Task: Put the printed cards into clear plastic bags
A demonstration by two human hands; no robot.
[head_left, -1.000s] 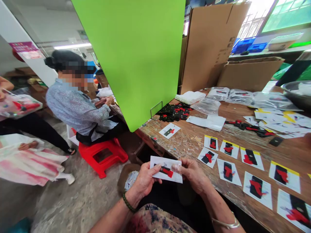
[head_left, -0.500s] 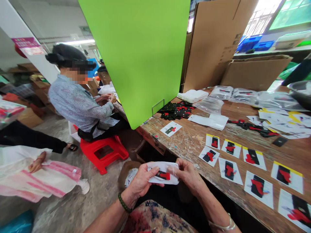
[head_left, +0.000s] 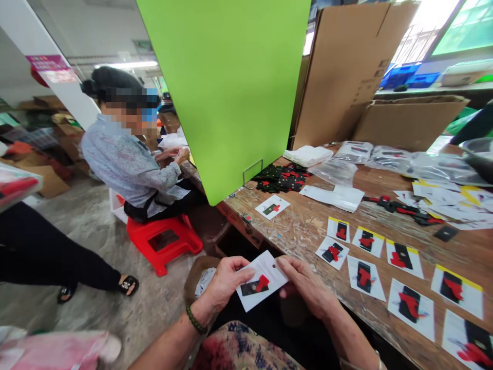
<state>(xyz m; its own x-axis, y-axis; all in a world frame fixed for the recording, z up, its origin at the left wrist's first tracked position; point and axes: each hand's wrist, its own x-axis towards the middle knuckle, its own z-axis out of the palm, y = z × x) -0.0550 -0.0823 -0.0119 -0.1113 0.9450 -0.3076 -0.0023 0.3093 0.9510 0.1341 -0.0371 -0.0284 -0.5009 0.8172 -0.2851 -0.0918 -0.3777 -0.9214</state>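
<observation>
Both my hands hold a small white packet point(head_left: 256, 273) above my lap, near the table's edge. A black rectangular piece point(head_left: 250, 288) and a red piece point(head_left: 263, 282) show on its face. My left hand point(head_left: 227, 280) grips the left side, thumb on top. At the upper right corner, beside a small hole, my right hand point(head_left: 302, 277) pinches it with thumb and fingers. Whether the pieces lie inside a clear sleeve or on a card is hard to tell. On the table to the right, several white cards point(head_left: 364, 277) carry similar black and red pieces.
A green panel point(head_left: 231, 97) stands at the table's left end, with a pile of black and red pieces point(head_left: 283, 177) beside it. Clear bags point(head_left: 389, 156) line the back. A co-worker point(head_left: 123, 154) sits left on a red stool point(head_left: 164, 241); another person's legs point(head_left: 57, 252) show nearer.
The packet has turned from lying level to tilted, its right corner raised. My right fingers have shifted to that corner. The standing person at left has moved, and the pink-and-white sack is lower.
</observation>
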